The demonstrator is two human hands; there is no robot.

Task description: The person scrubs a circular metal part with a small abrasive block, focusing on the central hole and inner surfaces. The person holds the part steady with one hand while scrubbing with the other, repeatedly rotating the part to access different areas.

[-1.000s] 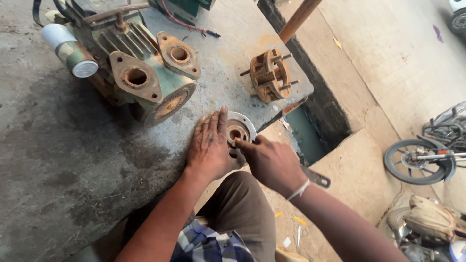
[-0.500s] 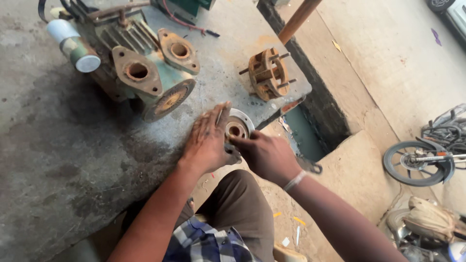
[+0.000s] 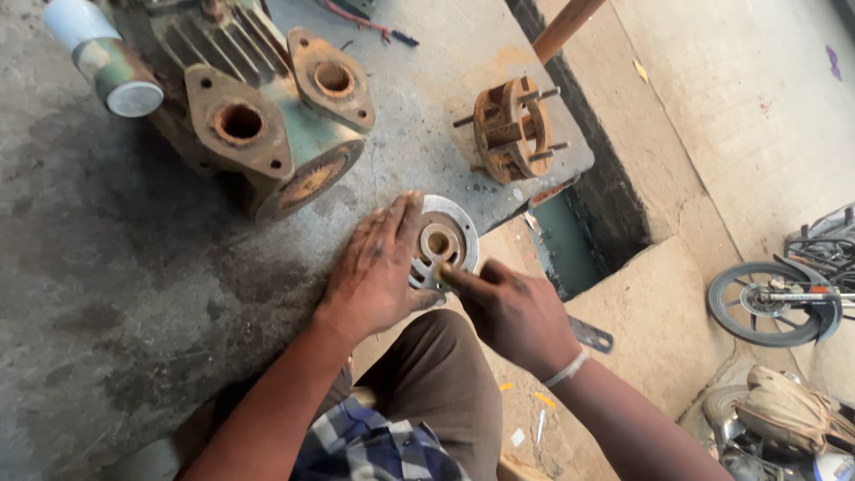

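Observation:
A round grey metal disc (image 3: 448, 233) with a rusty centre hole and curved slots lies at the near edge of the concrete bench (image 3: 116, 294). My left hand (image 3: 378, 267) lies flat over the disc's left side, fingers spread, pressing it down. My right hand (image 3: 509, 307) is closed around a small object whose tip touches the disc's lower rim; what the object is cannot be made out.
A green, rusty pump body (image 3: 258, 116) with two flanged ports stands at the back left. A rusty flange with studs (image 3: 508, 129) sits near the bench's right edge. A flat metal tool (image 3: 590, 335) lies below. A motorcycle wheel (image 3: 770, 303) is on the floor, right.
The view has drifted slightly. Both hands stay on the disc; my right hand has shifted a little along its lower rim.

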